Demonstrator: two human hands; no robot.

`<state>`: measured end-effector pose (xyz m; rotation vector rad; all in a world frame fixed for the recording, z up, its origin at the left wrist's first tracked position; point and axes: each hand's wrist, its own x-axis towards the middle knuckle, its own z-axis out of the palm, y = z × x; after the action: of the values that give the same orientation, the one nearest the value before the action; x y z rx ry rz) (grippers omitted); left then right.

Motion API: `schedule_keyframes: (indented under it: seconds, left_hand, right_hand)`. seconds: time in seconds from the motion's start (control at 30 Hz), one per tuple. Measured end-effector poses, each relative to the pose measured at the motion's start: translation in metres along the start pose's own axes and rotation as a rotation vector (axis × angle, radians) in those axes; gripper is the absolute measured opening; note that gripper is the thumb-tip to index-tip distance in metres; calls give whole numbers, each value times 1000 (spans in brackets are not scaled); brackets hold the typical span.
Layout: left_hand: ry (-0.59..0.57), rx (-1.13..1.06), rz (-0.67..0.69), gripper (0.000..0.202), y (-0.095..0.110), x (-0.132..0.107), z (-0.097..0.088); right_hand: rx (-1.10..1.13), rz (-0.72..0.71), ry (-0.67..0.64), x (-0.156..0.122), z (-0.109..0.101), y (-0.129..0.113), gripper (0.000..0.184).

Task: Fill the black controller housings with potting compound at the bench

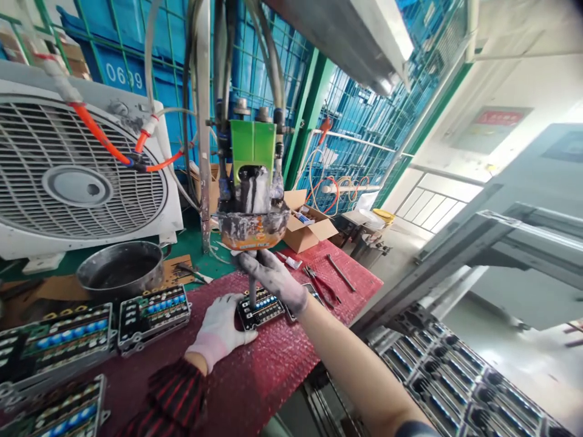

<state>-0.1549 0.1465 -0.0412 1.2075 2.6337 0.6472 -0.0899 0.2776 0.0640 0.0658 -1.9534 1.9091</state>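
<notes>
Red bubble wrap (pixel 268 364) over a workbench, with finned electronic control modules (pixel 153 318) in rows at left, each dotted with blue capacitors. Near the bench's far edge, a scorched metal pan (pixel 121 270). Beyond it, a large white fan (pixel 77 182) crossed by orange air tubing (pixel 98 136), and blue crates (pixel 122 79) behind green mesh fencing (pixel 314 127). On the wrap at right, red-handled pliers (pixel 321 285) and a steel rod (pixel 340 272). Just past the bench, an open cardboard box (pixel 303 227). At lower right, a metal rack (pixel 460 379) packed with more modules.

At center, a grimy dispensing head (pixel 252 227) on a green bracket (pixel 252 145), its grey nozzle (pixel 252 285) pointing down onto one module (pixel 260 309). Right hand (pixel 273 279), in a soiled grey glove, curled closed around the nozzle. Left hand (pixel 221 331), in a white glove with a pink cuff, open, fingers together, against the module's near edge, steadying it on the wrap.
</notes>
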Motion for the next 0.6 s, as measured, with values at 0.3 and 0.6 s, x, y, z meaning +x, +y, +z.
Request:
schedule_keyframes:
  seconds: [0.3, 0.6]
  left_hand:
    - [204, 211, 364, 55, 48, -2, 6]
    - [-230, 310, 201, 108, 148, 87, 32]
  right_hand:
    - [44, 267, 377, -188, -84, 6, 49]
    - [92, 352, 421, -275, -93, 40, 45]
